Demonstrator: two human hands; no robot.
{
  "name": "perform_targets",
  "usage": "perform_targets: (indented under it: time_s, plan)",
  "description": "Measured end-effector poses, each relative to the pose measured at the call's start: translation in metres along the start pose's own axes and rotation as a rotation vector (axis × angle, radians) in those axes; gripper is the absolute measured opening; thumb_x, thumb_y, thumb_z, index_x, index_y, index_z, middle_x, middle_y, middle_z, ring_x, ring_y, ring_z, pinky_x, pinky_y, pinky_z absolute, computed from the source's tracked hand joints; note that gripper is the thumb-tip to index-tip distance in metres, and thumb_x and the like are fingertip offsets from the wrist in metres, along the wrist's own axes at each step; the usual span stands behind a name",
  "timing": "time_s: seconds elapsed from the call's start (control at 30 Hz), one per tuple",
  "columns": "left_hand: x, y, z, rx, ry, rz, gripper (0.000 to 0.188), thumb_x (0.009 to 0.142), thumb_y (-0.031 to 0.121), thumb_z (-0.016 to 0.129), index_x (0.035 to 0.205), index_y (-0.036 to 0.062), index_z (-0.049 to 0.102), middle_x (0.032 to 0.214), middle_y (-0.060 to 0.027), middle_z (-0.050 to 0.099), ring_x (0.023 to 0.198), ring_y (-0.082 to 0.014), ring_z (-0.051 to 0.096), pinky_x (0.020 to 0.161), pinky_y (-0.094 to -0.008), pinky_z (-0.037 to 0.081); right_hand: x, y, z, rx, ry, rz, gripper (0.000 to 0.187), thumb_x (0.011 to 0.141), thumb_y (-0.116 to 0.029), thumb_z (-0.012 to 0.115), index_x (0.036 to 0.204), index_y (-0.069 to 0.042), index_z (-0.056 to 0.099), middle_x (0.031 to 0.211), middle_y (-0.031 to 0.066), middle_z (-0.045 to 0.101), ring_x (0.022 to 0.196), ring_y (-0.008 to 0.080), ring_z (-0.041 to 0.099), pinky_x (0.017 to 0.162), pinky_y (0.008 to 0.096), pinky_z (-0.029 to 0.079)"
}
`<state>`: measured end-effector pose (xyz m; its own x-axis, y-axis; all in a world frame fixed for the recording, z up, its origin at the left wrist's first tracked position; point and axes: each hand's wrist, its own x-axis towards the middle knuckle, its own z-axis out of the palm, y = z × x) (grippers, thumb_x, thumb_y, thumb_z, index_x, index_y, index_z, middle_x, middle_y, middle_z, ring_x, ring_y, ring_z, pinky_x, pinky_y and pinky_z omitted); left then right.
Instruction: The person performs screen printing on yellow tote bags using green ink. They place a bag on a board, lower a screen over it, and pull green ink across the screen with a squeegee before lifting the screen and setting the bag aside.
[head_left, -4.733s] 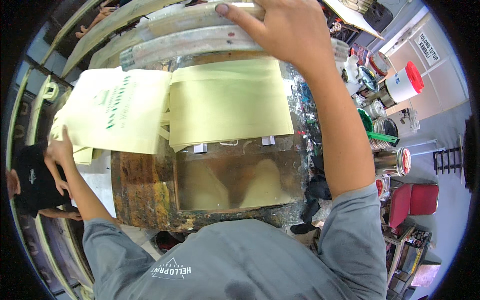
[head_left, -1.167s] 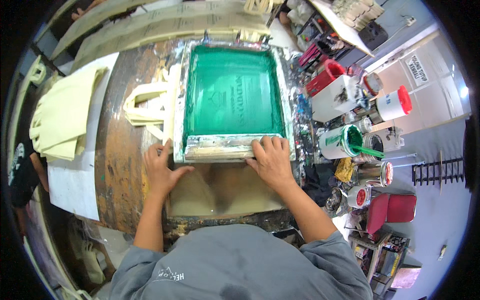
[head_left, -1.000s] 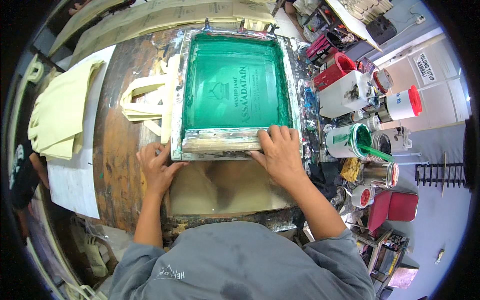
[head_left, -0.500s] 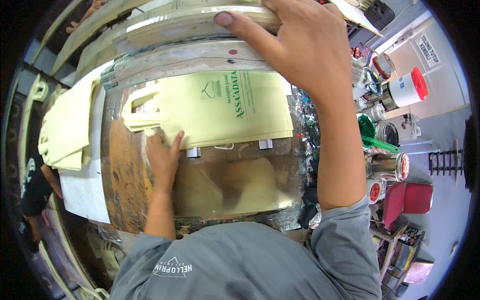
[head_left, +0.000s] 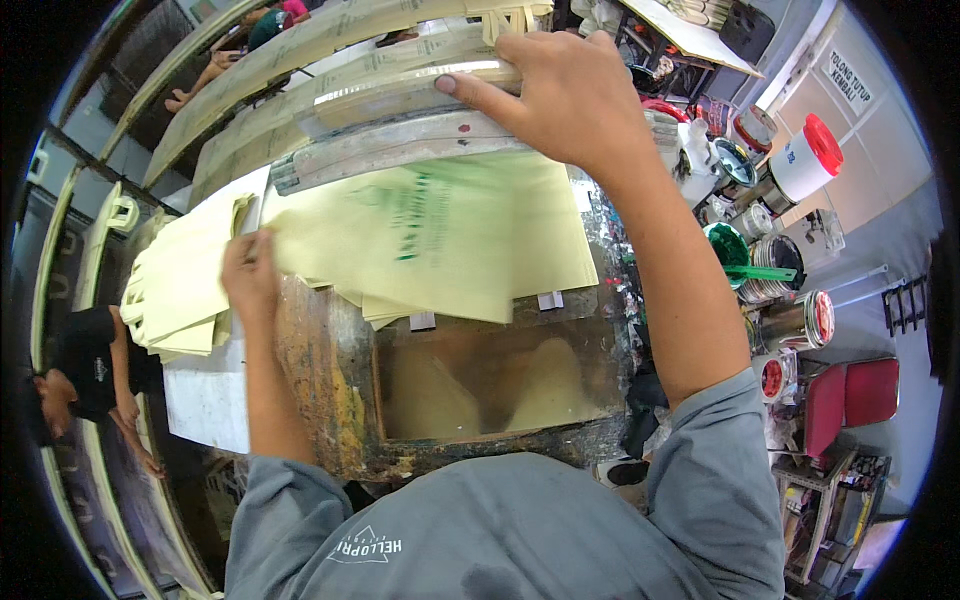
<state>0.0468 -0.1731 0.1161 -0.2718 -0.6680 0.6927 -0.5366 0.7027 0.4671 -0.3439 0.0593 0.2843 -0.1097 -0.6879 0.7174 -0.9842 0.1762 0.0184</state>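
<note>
My left hand is closed in a pinch on the left end of a pale yellow tote bag with green print. The bag is smeared by motion and slants across more yellow bags beneath it. Above it, a paint-stained wooden screen frame stands raised and tilted. My right hand grips the frame's upper edge, thumb in front, other fingers partly hidden behind. Beside my left hand, a stack of yellow tote bags rests on a white sheet.
Nearer me, a shiny brown panel lies on the stained worktable. Paint tubs line the right side, one with a green stick across it. A red chair stands farther right. Another person is by the racks at left.
My left hand has moved left and closed on the top bag, pulling it askew toward the stack. My right hand still holds the raised frame.
</note>
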Motion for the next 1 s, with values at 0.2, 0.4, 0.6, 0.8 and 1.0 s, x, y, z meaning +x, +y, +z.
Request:
perform_targets:
  time_s: [0.2,0.4,0.6,0.8,1.0]
  plan:
    - [0.049,-0.116,-0.134,0.479,0.111,-0.367,0.042,0.101,0.034,0.077,0.113,-0.0059,0.077,0.102,-0.0159,0.078,0.092,-0.0229,0.071,0.083,-0.0374,0.056,0.012,-0.002,-0.007,-0.023,-0.039,0.008,0.074,0.095,-0.076,0.059,0.093,-0.005,0.078,0.082,0.0195,0.075,0.082,0.0386,0.074,0.080,0.0515,0.052]
    - [-0.052,0.127,0.005,0.055,-0.429,-0.089,0.076,0.098,0.046,0.075,0.153,-0.0011,0.050,0.151,-0.0232,0.055,0.141,-0.0360,0.050,0.120,-0.0518,0.035,0.046,0.003,-0.028,0.039,-0.504,0.127,0.079,0.104,-0.078,0.039,0.079,-0.008,0.067,0.086,0.0117,0.074,0.067,0.0154,0.063,0.061,0.0345,0.048]
    - [-0.179,0.227,0.152,-0.026,-0.798,0.406,0.123,0.077,0.092,0.061,0.161,0.0041,0.046,0.170,-0.0208,0.035,0.161,-0.0430,0.023,0.128,-0.0727,0.006,0.029,-0.004,-0.004,0.084,-0.338,0.191,0.078,0.103,-0.080,0.044,0.078,-0.010,0.065,0.067,-0.0005,0.054,0.061,0.0132,0.052,0.056,0.0307,0.045]
    - [-0.196,0.221,0.154,-0.099,-0.764,0.394,0.119,0.081,0.093,0.051,0.157,0.0006,0.050,0.164,-0.0253,0.041,0.156,-0.0447,0.033,0.127,-0.0715,0.012,0.012,-0.007,0.000,0.034,-0.379,0.283,0.077,0.101,-0.080,0.047,0.080,-0.008,0.066,0.072,0.0032,0.060,0.066,0.0149,0.054,0.060,0.0314,0.047]
    - [-0.089,0.219,0.087,-0.581,-0.401,-0.295,0.090,0.084,0.044,0.090,0.152,0.0002,0.051,0.150,-0.0203,0.058,0.136,-0.0318,0.058,0.115,-0.0504,0.046,0.014,-0.011,-0.025,0.089,-0.352,0.196,0.079,0.101,-0.080,0.047,0.086,-0.005,0.070,0.077,0.0070,0.065,0.070,0.0171,0.060,0.066,0.0335,0.052]
